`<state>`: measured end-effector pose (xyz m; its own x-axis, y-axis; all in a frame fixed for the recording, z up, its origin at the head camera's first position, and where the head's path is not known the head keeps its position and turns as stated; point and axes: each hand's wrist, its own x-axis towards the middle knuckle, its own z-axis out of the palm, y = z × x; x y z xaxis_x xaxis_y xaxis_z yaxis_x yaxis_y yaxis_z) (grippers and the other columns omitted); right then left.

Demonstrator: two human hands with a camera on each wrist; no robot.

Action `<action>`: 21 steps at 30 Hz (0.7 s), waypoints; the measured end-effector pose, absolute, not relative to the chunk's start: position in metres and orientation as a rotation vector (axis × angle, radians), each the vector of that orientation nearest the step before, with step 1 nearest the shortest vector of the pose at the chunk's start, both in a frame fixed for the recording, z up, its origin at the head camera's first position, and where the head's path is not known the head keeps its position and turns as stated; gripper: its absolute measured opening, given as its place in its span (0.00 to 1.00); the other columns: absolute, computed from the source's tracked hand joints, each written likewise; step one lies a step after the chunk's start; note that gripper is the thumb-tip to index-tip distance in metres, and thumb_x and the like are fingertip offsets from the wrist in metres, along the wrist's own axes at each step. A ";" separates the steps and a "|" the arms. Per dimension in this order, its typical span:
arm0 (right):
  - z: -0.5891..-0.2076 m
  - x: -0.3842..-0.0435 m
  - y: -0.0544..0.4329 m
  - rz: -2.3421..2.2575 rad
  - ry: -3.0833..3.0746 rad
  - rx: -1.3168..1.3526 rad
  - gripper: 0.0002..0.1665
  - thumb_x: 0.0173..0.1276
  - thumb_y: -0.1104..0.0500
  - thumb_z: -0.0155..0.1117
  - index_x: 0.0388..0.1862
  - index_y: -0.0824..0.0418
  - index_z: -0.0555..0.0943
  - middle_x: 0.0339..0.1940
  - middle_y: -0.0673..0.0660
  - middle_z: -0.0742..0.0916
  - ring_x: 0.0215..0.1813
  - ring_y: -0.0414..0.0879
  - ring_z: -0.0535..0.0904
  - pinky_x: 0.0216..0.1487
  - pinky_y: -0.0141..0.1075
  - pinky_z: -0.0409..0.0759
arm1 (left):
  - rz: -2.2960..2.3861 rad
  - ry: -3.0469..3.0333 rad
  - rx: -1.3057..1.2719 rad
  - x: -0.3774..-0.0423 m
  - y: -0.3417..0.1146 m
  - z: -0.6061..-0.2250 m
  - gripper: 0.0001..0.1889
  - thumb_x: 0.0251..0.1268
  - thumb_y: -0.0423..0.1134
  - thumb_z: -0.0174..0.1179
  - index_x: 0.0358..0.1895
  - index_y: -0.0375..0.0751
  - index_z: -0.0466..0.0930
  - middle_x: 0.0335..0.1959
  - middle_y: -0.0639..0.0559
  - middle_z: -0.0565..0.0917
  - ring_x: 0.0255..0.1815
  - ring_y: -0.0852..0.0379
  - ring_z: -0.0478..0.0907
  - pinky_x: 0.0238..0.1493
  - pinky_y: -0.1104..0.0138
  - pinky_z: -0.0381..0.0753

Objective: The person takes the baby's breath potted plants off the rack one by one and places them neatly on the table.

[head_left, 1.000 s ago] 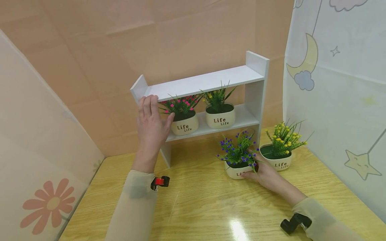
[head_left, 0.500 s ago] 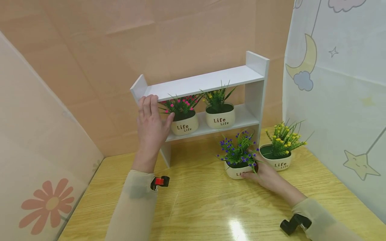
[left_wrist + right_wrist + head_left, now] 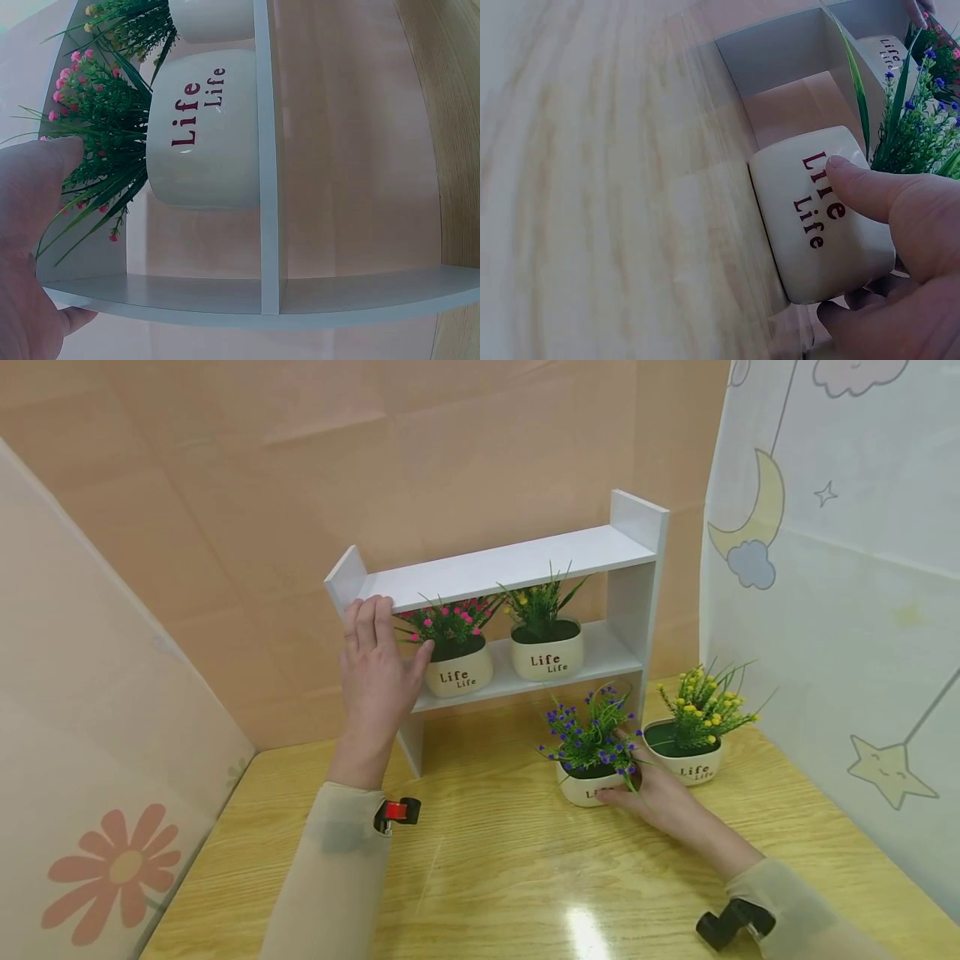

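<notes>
My left hand [image 3: 377, 664] holds the upper left corner of a white two-tier shelf [image 3: 510, 560]; in the left wrist view the thumb [image 3: 64, 161] lies inside the side panel and a fingertip shows outside it. My right hand [image 3: 663, 797] grips a cream potted plant with blue-purple flowers [image 3: 587, 789] in front of the shelf's lower right. Its thumb [image 3: 862, 187] presses on the "Life" lettering, while other fingers go round the pot's side, partly hidden. The pot's base is right at the tabletop.
A potted plant with pink flowers [image 3: 457, 677] and another with a few yellow flowers [image 3: 547, 660] stand on the middle board. One more yellow-flowered pot [image 3: 693, 764] stands on the wooden table [image 3: 480, 877], right of my right hand. Cloth walls surround the table.
The head view shifts very slightly. Both hands, the shelf and the pots otherwise keep their places.
</notes>
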<state>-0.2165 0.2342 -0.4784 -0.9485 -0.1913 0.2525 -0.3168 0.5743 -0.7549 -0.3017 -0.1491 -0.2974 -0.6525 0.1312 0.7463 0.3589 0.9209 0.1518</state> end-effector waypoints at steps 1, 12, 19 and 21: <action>-0.478 -0.216 0.234 1.328 -2.662 0.425 0.68 0.69 0.49 0.84 0.92 0.67 0.50 0.88 0.79 0.52 0.80 0.79 0.66 0.75 0.63 0.71 | -0.369 -2.278 -0.347 -0.301 -0.149 -0.297 0.45 0.79 0.53 0.70 0.84 0.37 0.54 0.82 0.40 0.59 0.87 0.40 0.48 0.71 0.36 0.73; -0.469 -0.208 0.231 1.366 -2.688 0.377 0.69 0.69 0.49 0.84 0.92 0.66 0.47 0.87 0.82 0.54 0.78 0.81 0.66 0.72 0.59 0.74 | -0.384 -2.305 -0.327 -0.301 -0.149 -0.297 0.44 0.80 0.54 0.69 0.84 0.38 0.54 0.83 0.41 0.58 0.88 0.40 0.47 0.69 0.34 0.74; -0.459 -0.199 0.230 1.341 -2.730 0.327 0.72 0.70 0.46 0.83 0.94 0.61 0.44 0.86 0.83 0.55 0.75 0.81 0.70 0.69 0.60 0.78 | -0.377 -2.297 -0.334 -0.301 -0.150 -0.297 0.44 0.79 0.54 0.69 0.83 0.38 0.54 0.82 0.41 0.58 0.87 0.40 0.48 0.67 0.34 0.75; -0.457 -0.196 0.230 1.326 -2.743 0.315 0.72 0.70 0.45 0.83 0.94 0.60 0.43 0.85 0.83 0.57 0.75 0.81 0.71 0.69 0.63 0.79 | -0.379 -2.295 -0.335 -0.301 -0.150 -0.296 0.44 0.79 0.54 0.70 0.83 0.38 0.55 0.82 0.42 0.59 0.87 0.40 0.48 0.66 0.34 0.75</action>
<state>-0.1960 0.2300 -0.4566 -0.9758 -0.1497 0.1597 -0.2181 0.6046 -0.7661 -0.3008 -0.1496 -0.2961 -0.6679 0.1224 0.7341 0.3519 0.9211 0.1665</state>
